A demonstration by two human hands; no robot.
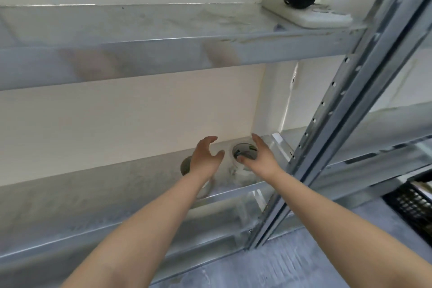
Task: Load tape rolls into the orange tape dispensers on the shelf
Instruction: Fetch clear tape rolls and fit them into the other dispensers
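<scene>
We judge that we are reaching in to pick up a tape roll, with no orange dispenser anywhere in view yet. Our left hand (205, 156) sits just below the middle of the frame with its grip wide and empty, thumb and fingers curled apart. Our right hand (259, 156) is beside it to the right, its grip also spread and holding nothing, the fingers arching over the pale, clear-looking tape roll (244, 154) and the thumb at its near rim; we cannot tell whether skin touches it. That roll stands at the back of the grey metal shelf (117, 194), against the cream wall (117, 124), near the perforated steel upright (327, 124). Its open core faces up and toward us, so its axis runs roughly upward with a lean our way; a roll has no real long side. A second, greyish roll (185, 166) shows partly behind our left wrist. To do this well, we should pinch across the outer rim, lift straight out, and keep the free tape end findable.
</scene>
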